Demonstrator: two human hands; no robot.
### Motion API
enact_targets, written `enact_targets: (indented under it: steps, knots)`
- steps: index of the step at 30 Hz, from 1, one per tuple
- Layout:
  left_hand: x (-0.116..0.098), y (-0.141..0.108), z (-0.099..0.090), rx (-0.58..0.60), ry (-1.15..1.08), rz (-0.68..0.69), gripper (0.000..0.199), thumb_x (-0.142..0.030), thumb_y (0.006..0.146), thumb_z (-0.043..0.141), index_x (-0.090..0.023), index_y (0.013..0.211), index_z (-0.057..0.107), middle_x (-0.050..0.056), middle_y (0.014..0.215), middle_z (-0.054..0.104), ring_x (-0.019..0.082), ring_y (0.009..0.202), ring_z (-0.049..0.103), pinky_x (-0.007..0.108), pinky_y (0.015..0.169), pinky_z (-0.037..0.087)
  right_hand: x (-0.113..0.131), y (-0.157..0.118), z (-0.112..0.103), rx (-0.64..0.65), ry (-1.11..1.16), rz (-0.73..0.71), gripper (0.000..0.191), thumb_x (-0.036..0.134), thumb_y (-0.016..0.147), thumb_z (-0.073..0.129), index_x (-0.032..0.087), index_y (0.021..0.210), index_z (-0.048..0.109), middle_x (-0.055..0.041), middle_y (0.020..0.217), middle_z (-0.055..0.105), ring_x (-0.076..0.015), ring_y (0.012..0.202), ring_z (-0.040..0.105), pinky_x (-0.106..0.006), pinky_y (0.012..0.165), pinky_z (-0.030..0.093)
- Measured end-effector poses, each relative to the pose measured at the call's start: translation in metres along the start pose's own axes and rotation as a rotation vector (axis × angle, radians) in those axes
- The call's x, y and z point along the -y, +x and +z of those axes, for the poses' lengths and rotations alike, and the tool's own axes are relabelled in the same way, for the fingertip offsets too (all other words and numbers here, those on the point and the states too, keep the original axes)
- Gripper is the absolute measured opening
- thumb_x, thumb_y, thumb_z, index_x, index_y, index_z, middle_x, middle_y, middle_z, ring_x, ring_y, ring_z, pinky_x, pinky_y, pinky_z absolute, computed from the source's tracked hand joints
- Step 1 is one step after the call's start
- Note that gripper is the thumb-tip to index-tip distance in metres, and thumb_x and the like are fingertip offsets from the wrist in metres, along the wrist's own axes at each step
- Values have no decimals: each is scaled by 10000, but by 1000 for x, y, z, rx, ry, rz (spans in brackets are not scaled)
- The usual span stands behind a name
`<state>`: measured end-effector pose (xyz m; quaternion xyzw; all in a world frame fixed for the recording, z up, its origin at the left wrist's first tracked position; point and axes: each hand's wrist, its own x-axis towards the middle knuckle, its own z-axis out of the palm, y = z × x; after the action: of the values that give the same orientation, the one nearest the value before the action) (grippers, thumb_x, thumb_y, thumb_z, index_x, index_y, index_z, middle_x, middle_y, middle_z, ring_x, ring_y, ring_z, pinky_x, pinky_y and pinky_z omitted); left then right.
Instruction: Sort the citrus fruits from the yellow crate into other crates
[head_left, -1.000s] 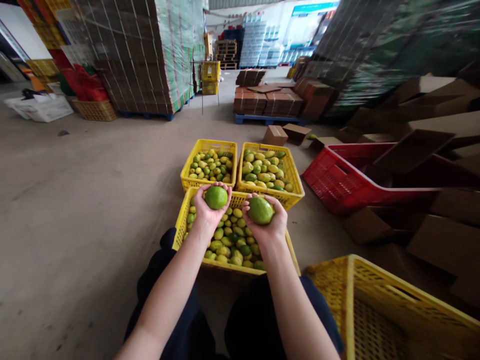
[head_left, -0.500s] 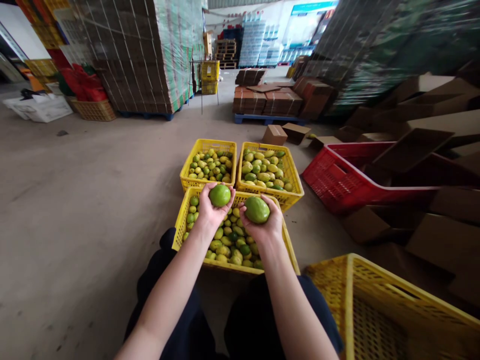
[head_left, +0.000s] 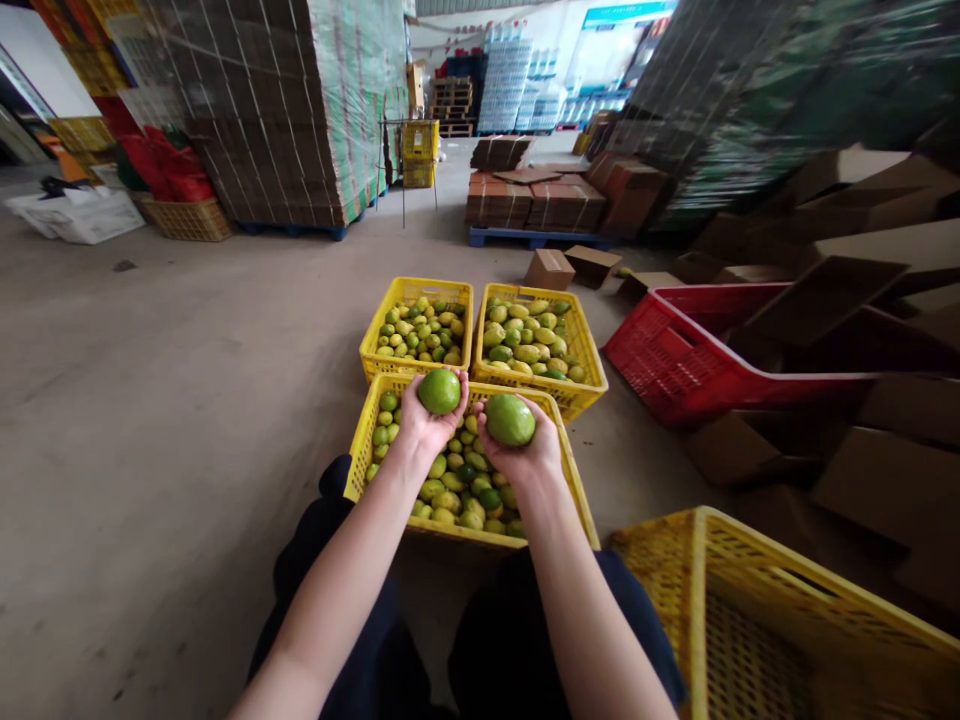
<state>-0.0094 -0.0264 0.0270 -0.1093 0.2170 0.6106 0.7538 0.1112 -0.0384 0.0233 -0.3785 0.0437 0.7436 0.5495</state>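
My left hand (head_left: 424,428) cradles a round green lemon (head_left: 439,391) in its upturned palm, the fingers curled around its far side. Close beside it, my right hand (head_left: 537,456) holds a larger, more oval green lemon (head_left: 510,420) with a glossy skin. Both hands are above a yellow plastic crate (head_left: 576,465) of green and yellowish lemons (head_left: 452,483), partly hiding them. Behind it stand two more yellow crates: the left crate (head_left: 365,350) holds smaller lemons and the right crate (head_left: 592,365) larger ones.
A yellow crate (head_left: 701,600) stands by my right knee. Beyond it are a red crate (head_left: 667,350) and a heap of cardboard boxes (head_left: 862,490). Farther off, flattened cartons (head_left: 562,205) lie on a blue pallet (head_left: 536,240), and a tall wrapped stack (head_left: 322,110) rises at left.
The right hand and its lemon have shifted slightly to the left, nearer the left hand. The left hand's lemon stays almost in place, and the crates have not moved.
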Motion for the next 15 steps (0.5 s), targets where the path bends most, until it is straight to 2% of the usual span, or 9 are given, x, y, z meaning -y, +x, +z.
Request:
enact_targets:
  steps: [6,11,15]
  knots:
    - [1,2,-1,6,-4,-10,168,-168,817,440,-112,802,597,77,736,646,171,732,654,265,628,566,-2,5,-3,32,-12,31,195,225,801,452,134,908,587,-94,697,676,-194,646,653,-279,514,567]
    - [0,1,-1,50,-15,12,103,-222,780,578,-122,757,578,48,709,628,152,722,642,257,681,561,-3,3,-3,74,-2,11,168,246,810,486,133,893,578,-82,691,672,-185,660,648,-264,526,565]
    - [-1,1,-1,73,-5,-5,42,-153,769,554,-126,743,574,32,697,627,129,703,635,242,695,552,-2,1,-2,96,15,-4,149,242,781,526,129,863,578,-79,690,668,-184,657,643,-257,524,561]
